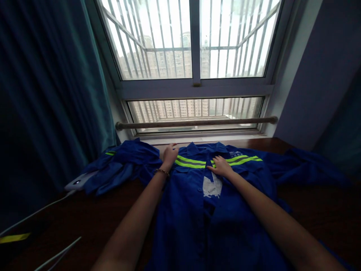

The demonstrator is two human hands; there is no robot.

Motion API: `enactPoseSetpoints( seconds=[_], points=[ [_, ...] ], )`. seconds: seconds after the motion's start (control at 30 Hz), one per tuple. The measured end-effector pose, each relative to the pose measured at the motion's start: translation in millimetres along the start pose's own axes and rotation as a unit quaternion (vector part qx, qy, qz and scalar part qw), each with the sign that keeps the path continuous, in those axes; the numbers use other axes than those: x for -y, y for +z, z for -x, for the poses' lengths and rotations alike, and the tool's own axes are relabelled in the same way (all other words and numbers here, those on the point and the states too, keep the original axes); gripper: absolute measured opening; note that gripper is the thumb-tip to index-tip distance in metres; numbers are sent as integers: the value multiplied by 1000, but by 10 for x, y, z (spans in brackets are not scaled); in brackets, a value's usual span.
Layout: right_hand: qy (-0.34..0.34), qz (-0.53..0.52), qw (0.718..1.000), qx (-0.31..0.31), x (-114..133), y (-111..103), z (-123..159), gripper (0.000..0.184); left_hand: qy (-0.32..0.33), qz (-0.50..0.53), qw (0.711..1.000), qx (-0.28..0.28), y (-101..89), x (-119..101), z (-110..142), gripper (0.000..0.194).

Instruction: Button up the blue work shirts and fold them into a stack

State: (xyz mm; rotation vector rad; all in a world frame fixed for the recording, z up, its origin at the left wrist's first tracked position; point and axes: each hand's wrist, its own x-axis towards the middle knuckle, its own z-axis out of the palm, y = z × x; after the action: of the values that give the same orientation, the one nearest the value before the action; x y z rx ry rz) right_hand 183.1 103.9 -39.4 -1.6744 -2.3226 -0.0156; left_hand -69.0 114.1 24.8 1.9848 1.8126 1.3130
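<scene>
A blue work jacket (pixel 186 203) with yellow-green and grey reflective bands lies spread out, its collar toward the window. My left hand (pixel 170 155), with a beaded bracelet at the wrist, is at the jacket's left shoulder. Its fingers look curled on the cloth there, and their tips are partly hidden. On the chest, beside the front opening, my right hand (pixel 221 166) rests with its fingers apart. Just below it a pale grey-white patch (pixel 212 187) shows at the front opening. White printing (pixel 236 154) marks the chest further right.
The left sleeve (pixel 121 165) lies bunched beside a white device (pixel 80 181) with a cable. The right sleeve (pixel 310 167) stretches across the dark wooden surface (pixel 84 222). A rail (pixel 194 123) crosses the barred window. A blue curtain (pixel 56 86) hangs at left.
</scene>
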Motion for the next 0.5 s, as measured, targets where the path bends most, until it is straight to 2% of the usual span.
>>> enactPoseSetpoints(
  seconds=[0.13, 0.17, 0.23, 0.37, 0.5],
  points=[
    [-62, -16, 997, 36, 16, -42, -11, 58, 121, -7, 979, 162, 595, -296, 450, 35],
    [-69, -17, 996, 47, 12, -65, -15, 56, 175, -43, 959, 218, 701, -329, 560, 39],
    [-83, -19, 994, 74, -3, -127, -19, 52, 200, -112, 937, 263, 822, -344, 707, 45],
    [-88, -16, 988, 128, 26, -217, 44, 45, 180, -190, 925, 275, 838, -287, 705, 52],
    [-41, -2, 990, 134, 197, -116, 189, 49, 170, -219, 925, 260, 882, -254, 590, 53]
  ],
)
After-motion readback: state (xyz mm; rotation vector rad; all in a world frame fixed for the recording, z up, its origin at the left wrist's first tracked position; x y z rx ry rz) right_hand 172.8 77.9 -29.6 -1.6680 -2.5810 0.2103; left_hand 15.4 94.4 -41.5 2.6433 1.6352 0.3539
